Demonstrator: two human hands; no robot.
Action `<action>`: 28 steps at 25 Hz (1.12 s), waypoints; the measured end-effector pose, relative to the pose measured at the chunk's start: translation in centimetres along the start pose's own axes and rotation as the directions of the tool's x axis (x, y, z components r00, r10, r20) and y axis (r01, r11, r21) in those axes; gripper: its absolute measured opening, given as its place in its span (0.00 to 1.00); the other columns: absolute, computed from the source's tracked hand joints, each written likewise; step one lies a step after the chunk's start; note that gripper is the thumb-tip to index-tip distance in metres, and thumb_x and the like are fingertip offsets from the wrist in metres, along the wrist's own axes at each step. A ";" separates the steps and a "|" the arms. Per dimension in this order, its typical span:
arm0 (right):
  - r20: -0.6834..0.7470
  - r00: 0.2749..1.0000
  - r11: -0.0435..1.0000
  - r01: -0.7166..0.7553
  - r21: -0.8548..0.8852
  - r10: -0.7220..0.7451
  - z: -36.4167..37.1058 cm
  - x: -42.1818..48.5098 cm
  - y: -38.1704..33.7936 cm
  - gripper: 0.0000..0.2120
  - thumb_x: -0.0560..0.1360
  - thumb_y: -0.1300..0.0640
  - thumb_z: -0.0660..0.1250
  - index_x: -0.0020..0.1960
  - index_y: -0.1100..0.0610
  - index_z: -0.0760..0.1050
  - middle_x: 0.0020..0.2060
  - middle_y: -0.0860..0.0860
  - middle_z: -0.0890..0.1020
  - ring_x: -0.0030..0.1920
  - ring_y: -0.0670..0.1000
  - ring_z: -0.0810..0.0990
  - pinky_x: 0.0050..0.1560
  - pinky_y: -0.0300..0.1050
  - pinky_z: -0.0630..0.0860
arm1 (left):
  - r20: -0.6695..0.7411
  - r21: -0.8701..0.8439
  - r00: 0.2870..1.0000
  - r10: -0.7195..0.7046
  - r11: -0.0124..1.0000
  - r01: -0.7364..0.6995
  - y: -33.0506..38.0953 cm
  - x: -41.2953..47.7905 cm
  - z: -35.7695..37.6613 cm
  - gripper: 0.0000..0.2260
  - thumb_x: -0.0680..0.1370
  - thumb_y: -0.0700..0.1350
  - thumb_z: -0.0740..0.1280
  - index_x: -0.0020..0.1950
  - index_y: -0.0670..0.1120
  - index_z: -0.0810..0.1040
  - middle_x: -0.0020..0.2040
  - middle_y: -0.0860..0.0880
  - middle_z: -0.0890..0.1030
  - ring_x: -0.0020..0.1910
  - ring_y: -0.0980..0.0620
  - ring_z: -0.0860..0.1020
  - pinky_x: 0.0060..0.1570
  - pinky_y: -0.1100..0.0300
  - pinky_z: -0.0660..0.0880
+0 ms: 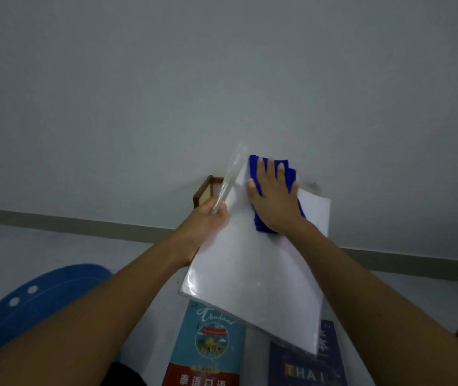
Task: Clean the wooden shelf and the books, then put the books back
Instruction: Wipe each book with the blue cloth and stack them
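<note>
White book [252, 274], held over the floor before the shelf [202, 192]: left hand [208, 218] grips its lifted clear cover [230, 174], right hand [275, 196] flat, pressing cloth [255, 166] on the page; teal book [208, 344], purple book [305, 369] below.

Plain room, likely in a home
Bare pale wall [166, 79], grey skirting board [55, 222], a blue mat [35, 299] and Thai language books [208, 344] on the floor [21, 246].

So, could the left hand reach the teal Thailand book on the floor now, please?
Probably not yet: the left hand grips the clear cover of the white book, which is held over part of the teal book. It would have to let go first.
</note>
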State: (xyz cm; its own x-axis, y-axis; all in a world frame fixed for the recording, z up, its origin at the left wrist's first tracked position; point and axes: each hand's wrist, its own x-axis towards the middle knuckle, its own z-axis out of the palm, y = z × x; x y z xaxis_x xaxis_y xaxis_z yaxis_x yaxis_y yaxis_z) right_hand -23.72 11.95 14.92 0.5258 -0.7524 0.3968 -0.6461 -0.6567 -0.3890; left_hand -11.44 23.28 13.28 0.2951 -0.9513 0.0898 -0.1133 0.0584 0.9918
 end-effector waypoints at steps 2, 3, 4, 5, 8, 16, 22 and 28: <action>0.123 0.973 0.980 0.199 -0.020 -0.195 0.0 -0.4 -1.0 0.27 0.82 0.45 0.43 0.77 0.49 0.36 0.77 0.48 0.38 0.76 0.50 0.34 0.74 0.57 0.35 | -0.038 -0.082 0.999 0.012 0.997 -0.015 0.1 0.0 0.2 0.11 0.82 0.45 0.57 0.64 0.47 0.72 0.54 0.44 0.79 0.50 0.51 0.79 0.49 0.60 0.76; 0.184 0.947 0.960 0.276 -0.039 -0.265 0.0 -0.8 -0.9 0.26 0.82 0.44 0.42 0.77 0.46 0.36 0.77 0.46 0.37 0.76 0.47 0.34 0.74 0.57 0.34 | -0.079 -0.119 0.997 0.007 0.993 -0.016 0.1 0.0 0.2 0.13 0.82 0.44 0.57 0.65 0.43 0.71 0.51 0.43 0.80 0.46 0.53 0.80 0.46 0.61 0.77; 0.233 0.926 0.946 0.320 -0.056 -0.299 0.0 -1.3 -0.3 0.25 0.82 0.44 0.41 0.77 0.44 0.37 0.76 0.43 0.37 0.75 0.45 0.34 0.73 0.57 0.33 | -0.134 -0.134 0.991 -0.003 0.991 -0.015 0.2 -0.1 0.2 0.12 0.82 0.44 0.57 0.62 0.41 0.72 0.46 0.44 0.80 0.39 0.56 0.81 0.40 0.64 0.77; 0.258 0.921 0.946 0.317 -0.069 -0.290 0.0 -1.5 0.7 0.24 0.82 0.43 0.41 0.76 0.42 0.38 0.76 0.41 0.38 0.75 0.43 0.35 0.73 0.58 0.32 | -0.196 -0.115 0.980 -0.017 0.993 -0.006 0.2 -0.2 0.0 0.10 0.82 0.43 0.57 0.59 0.40 0.73 0.41 0.46 0.78 0.32 0.59 0.80 0.33 0.67 0.76; 0.187 0.979 0.987 0.109 -0.119 -0.086 -0.5 -1.6 4.2 0.23 0.83 0.45 0.41 0.77 0.42 0.43 0.77 0.42 0.43 0.76 0.44 0.39 0.73 0.61 0.35 | -0.314 -0.067 0.947 -0.061 0.997 0.042 0.4 -0.3 -0.7 0.12 0.82 0.46 0.59 0.57 0.39 0.75 0.36 0.49 0.76 0.31 0.58 0.77 0.29 0.69 0.73; 0.310 0.905 0.956 0.290 0.045 -0.289 0.1 -2.7 -1.2 0.23 0.84 0.50 0.43 0.77 0.46 0.44 0.77 0.43 0.44 0.76 0.44 0.39 0.74 0.52 0.35 | -0.279 -0.210 0.950 -0.138 0.974 0.079 0.7 0.0 0.8 0.14 0.82 0.46 0.58 0.64 0.43 0.75 0.53 0.42 0.81 0.48 0.46 0.80 0.52 0.51 0.78; 0.287 0.905 0.943 0.264 0.202 -0.315 -0.7 -3.3 2.2 0.20 0.84 0.50 0.43 0.75 0.42 0.49 0.77 0.40 0.51 0.74 0.38 0.43 0.73 0.49 0.33 | -0.428 -0.267 0.882 -0.196 0.960 0.084 0.7 -0.1 -1.8 0.10 0.81 0.46 0.60 0.57 0.42 0.76 0.38 0.48 0.78 0.35 0.50 0.78 0.34 0.58 0.75; 0.249 0.953 0.983 0.151 0.103 -0.173 0.7 -4.3 1.8 0.22 0.84 0.49 0.41 0.77 0.45 0.45 0.77 0.42 0.45 0.76 0.44 0.38 0.70 0.55 0.29 | -0.539 -0.209 0.824 -0.175 0.975 0.071 0.4 0.2 -2.9 0.13 0.81 0.47 0.61 0.60 0.40 0.75 0.33 0.49 0.74 0.31 0.53 0.74 0.32 0.61 0.72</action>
State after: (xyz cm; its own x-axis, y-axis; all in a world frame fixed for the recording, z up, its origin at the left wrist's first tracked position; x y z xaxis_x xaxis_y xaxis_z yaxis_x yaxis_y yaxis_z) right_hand -26.73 13.96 11.96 0.7502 -0.6165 0.2388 -0.4987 -0.7648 -0.4079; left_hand -8.72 23.99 13.99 0.7743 -0.6308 -0.0511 0.1084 0.0525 0.9927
